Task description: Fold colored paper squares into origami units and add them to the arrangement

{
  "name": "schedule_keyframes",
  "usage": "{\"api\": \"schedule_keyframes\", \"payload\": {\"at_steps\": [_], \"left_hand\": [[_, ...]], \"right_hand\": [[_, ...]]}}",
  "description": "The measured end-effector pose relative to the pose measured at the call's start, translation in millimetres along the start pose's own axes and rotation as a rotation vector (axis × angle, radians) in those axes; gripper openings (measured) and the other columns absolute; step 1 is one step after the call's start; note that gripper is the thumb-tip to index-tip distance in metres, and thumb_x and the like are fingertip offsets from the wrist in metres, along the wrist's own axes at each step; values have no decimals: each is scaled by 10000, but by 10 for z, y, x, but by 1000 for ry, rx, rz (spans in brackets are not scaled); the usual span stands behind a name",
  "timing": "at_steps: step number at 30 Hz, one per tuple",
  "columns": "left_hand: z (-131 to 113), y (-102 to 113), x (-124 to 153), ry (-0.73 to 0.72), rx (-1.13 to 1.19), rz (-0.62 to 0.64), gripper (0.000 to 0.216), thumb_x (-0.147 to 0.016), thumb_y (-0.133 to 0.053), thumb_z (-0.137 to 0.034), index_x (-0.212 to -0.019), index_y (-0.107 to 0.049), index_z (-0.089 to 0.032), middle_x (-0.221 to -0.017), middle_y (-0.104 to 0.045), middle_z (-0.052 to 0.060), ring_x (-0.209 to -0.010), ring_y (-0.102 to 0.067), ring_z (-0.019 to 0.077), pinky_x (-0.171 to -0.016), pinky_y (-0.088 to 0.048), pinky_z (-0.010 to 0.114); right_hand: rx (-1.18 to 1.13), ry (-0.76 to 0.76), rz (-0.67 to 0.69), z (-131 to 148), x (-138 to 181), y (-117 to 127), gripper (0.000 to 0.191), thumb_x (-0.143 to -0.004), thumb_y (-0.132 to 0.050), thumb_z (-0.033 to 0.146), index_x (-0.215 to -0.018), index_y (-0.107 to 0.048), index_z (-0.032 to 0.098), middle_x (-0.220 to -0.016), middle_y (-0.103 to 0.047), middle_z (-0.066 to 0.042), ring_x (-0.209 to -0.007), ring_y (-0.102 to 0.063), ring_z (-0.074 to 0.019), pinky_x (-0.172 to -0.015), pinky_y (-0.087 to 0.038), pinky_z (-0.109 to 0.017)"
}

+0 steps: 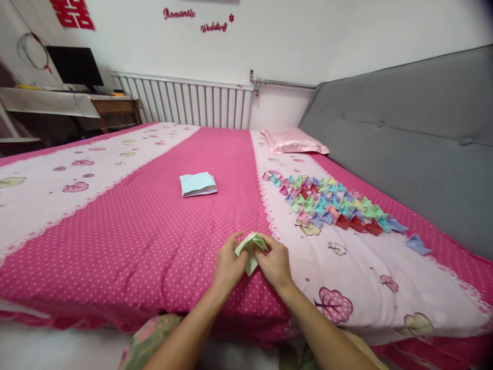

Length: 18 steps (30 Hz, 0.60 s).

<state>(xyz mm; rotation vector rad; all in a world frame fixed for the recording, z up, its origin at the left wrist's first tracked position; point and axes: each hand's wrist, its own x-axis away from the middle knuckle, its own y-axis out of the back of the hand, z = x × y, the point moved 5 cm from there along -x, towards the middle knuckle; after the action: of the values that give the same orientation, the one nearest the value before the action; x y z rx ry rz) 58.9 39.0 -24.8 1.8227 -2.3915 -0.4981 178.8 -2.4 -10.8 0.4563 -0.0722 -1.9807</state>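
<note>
- Both hands grasp one pale green paper [251, 263], pinched between thumbs and fingers, folded into a peaked shape with a corner pointing down; it is to the right of the paper stack and nearer the person.
- A desk [46, 105] stands well beyond the stack, to its left, with a dark monitor [76, 67] on it.
- A white radiator [181, 103] runs along the wall behind the stack.
- The stack of paper [198, 184], light blue on top, lies on the bedspread's dotted pink band [154, 231].
- The left hand [229, 261] holds the green paper's left side, nearer the person than the stack and right of it.
- The right hand [276, 263] holds the paper's right side, farther right of the stack.
- A pink pillow [295, 140] lies beyond the stack, to its right.
- Many small folded paper boats [333, 204] in several colours crowd together, well right of the stack.
- One blue boat [418, 244] sits at their right end, farthest from the stack.
- The grey headboard [408, 128] rises right of the stack, past the boats.
</note>
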Motion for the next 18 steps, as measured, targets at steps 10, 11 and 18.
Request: {"api": "schedule_keyframes", "payload": {"at_steps": [10, 11, 18], "left_hand": [[-183, -45, 173, -120, -391, -53, 406, -743, -444, -126, -1121, -551, -226, -852, -685, 52, -734, -624, 214, -678, -442, 308], [-183, -60, 189, -117, -442, -54, 421, -749, -439, -131, -1152, -529, -217, -839, -683, 63, -721, -624, 223, -663, -440, 312], [-170, -157, 234, -156, -566, -41, 428, -776, -407, -144, -1187, -504, -214, -798, -678, 84, -689, -622, 248, -638, -430, 330]], "right_hand": [[120, -50, -79, 17, 31, 20, 225, -698, -572, 321, -858, -687, 211, -804, -705, -17, -694, -632, -211, -667, -482, -296], [117, -50, -94, 8, 35, 22, 237, -697, -573, 318, -878, -685, 213, -808, -706, -15, -701, -633, -213, -669, -481, -294], [125, -77, -181, -30, 59, 22, 279, -695, -572, 279, -940, -676, 197, -814, -710, -32, -679, -633, -199, -659, -479, -284]]}}
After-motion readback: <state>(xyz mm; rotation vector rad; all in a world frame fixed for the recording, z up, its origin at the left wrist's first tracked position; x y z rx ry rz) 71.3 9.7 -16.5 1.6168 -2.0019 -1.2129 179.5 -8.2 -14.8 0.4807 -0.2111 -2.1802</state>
